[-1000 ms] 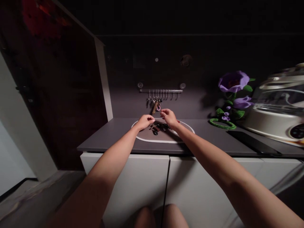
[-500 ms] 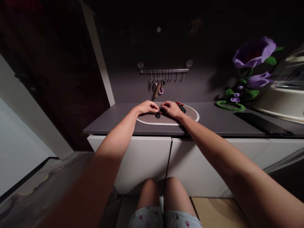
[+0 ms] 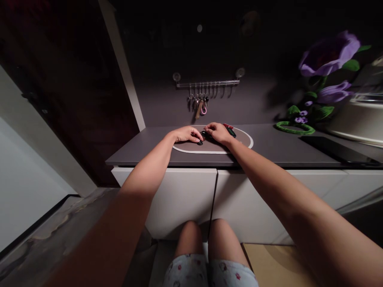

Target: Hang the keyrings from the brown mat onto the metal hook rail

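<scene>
Grey surface [image 3: 140,148] by the wall, and its white-rimmed brown oval mat [image 3: 217,146] likely corralled the small glossy black items [image 3: 200,143]; left hand [image 3: 188,134] and right hand [image 3: 219,132] bent over them, fingers clamped or not, I couldn't tell.

The oval mat [image 3: 214,147] is taupe with a white rim; one small item [image 3: 200,143] on it is black. The countertop [image 3: 140,149] is dark grey, the cabinet doors [image 3: 182,195] white, the flowers [image 3: 330,56] purple, their leaves [image 3: 324,112] green. Pale shorts [image 3: 185,271] carry red paw prints.
</scene>
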Demonstrator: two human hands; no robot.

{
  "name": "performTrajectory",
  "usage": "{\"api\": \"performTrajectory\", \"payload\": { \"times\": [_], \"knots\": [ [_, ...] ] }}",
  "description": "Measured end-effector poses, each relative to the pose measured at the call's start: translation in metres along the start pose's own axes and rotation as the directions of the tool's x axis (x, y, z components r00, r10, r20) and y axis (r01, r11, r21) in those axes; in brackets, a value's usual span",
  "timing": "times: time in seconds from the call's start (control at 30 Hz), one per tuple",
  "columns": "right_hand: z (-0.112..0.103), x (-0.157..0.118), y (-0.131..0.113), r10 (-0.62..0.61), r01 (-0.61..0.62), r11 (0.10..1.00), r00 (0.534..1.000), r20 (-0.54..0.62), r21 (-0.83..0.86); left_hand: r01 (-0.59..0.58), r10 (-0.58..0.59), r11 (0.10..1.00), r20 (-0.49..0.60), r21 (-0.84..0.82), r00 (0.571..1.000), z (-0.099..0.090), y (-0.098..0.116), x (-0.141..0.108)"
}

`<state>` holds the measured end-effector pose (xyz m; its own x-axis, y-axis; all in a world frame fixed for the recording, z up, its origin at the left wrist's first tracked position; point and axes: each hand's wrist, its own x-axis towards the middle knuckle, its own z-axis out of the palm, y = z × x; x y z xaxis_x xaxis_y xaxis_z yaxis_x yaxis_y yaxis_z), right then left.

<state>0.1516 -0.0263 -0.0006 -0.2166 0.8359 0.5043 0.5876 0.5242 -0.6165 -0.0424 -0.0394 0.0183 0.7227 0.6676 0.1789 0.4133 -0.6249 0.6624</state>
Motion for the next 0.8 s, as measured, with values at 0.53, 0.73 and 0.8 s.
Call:
{"api": "performTrajectory", "payload": {
  "times": [0.53,0.73,0.8],
  "knots": [
    [-0.001,-0.002,-0.005,-0.009,0.009,0.999,1.000,0.005,-0.032,0.021,-0.064,0.979,-0.210,-0.202,0.976,0.004,-0.007,0.006],
    [-0.003,-0.005,-0.011,-0.033,0.035,0.997,0.999,0.036,-0.072,-0.005,-0.114,0.940,-0.326,-0.341,0.938,0.004,-0.011,0.009],
    [-0.002,-0.005,-0.012,-0.042,0.045,0.995,0.998,0.036,-0.085,-0.011,-0.128,0.934,-0.364,-0.357,0.922,0.003,-0.010,0.010]
  ]
}}
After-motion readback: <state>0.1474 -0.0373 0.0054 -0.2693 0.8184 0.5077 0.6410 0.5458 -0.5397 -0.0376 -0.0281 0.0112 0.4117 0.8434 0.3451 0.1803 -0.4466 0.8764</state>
